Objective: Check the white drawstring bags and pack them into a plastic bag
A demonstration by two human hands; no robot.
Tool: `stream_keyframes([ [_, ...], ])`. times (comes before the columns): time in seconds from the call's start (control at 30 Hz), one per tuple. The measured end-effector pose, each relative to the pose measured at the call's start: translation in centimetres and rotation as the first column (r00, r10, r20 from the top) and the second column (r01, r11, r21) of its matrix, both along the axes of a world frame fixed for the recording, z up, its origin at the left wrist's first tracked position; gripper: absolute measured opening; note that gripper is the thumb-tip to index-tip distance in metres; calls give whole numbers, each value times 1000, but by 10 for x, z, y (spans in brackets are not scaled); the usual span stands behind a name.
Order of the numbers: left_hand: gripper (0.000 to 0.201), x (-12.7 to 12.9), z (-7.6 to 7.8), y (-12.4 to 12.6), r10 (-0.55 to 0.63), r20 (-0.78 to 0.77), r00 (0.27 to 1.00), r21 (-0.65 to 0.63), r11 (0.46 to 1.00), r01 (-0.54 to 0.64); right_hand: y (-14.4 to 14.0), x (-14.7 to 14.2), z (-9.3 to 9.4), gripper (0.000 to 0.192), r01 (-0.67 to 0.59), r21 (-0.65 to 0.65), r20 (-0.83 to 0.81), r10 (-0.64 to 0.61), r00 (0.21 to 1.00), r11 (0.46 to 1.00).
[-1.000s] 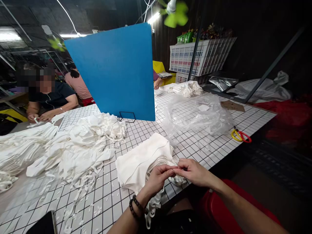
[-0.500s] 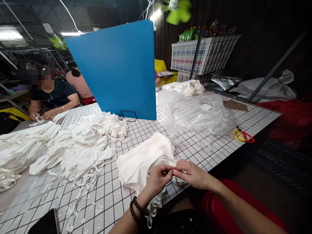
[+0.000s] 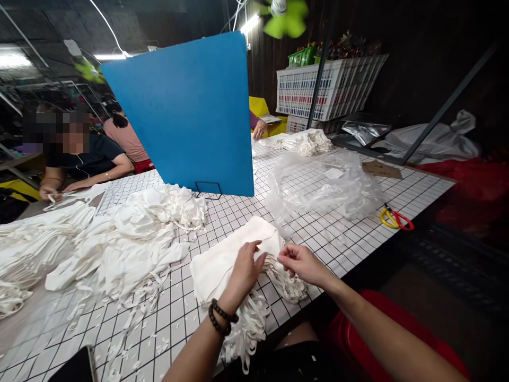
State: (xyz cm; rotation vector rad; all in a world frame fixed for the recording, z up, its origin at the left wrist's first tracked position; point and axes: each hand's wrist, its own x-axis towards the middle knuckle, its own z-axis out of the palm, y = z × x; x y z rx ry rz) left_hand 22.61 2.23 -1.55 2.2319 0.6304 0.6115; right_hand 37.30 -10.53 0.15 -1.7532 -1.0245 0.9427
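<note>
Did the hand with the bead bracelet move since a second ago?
Yes. The left hand slid forward, away from the table's near edge, onto the stack of white cloth; before, it met the right hand there.

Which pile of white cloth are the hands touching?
The neat stack at the table's near edge, under both hands; the loose heap lies further left, untouched.

Stack of white fabric pieces (image 3: 222, 260) at 6 o'clock.
Flat, neatly piled near the surface's front edge; its looped straps (image 3: 284, 281) spill loose at its 4 o'clock.
</note>
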Motion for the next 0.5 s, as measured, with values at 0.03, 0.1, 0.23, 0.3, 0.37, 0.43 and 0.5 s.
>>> stream_keyframes([
  [0.03,33,3,-4,10,45,-44,998,102,994,-41,11,2,-4,22,31,-14,-26,-32,999,999],
  [0.1,34,9,-11,26,75,-134,988,209,977,-46,34,6,-11,18,74,-41,-30,-75,997,996],
  [0.23,25,19,-21,41,19,-232,973,201,979,29,76,10,-20,8,90,-61,19,-89,996,994],
  [0.3,25,22,-24,42,18,-241,970,191,981,29,89,12,-24,5,78,-99,17,-77,997,992],
  [0.37,28,23,-27,43,39,-236,971,176,984,3,96,13,-28,4,59,-153,-1,-59,998,987],
  [0.43,28,23,-30,44,60,-226,972,155,988,-25,100,14,-31,5,44,-199,-25,-50,998,979],
  [0.5,28,22,-33,46,71,-212,975,133,990,-44,101,15,-34,8,41,-230,-51,-54,997,972],
])
